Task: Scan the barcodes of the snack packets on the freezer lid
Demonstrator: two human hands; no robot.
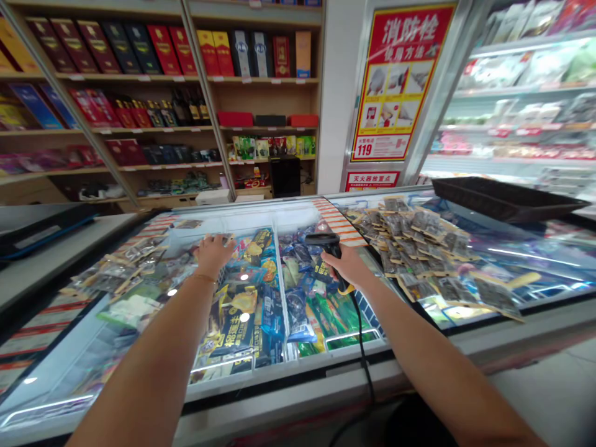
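Observation:
My right hand (343,262) is closed around the handle of a black barcode scanner (322,238), with its head pointing left over the freezer. A black cord runs down from its grip. My left hand (214,253) reaches palm down over the freezer's left part, its fingers spread; a small piece of something shows at its fingertips, too small to name. Below lie blue and black ice cream packets (239,320) in white compartments. Flat clear packets with dark contents (123,267) lie on the glass left of my left hand, and a larger pile of them (414,239) lies right of the scanner.
A dark brown tray (503,197) rests on the freezer's right side. Behind stand shelves of boxes (133,46) and a red and yellow poster (403,81). A lit display fridge (526,105) is at the right. The freezer's front rail (298,379) is nearest me.

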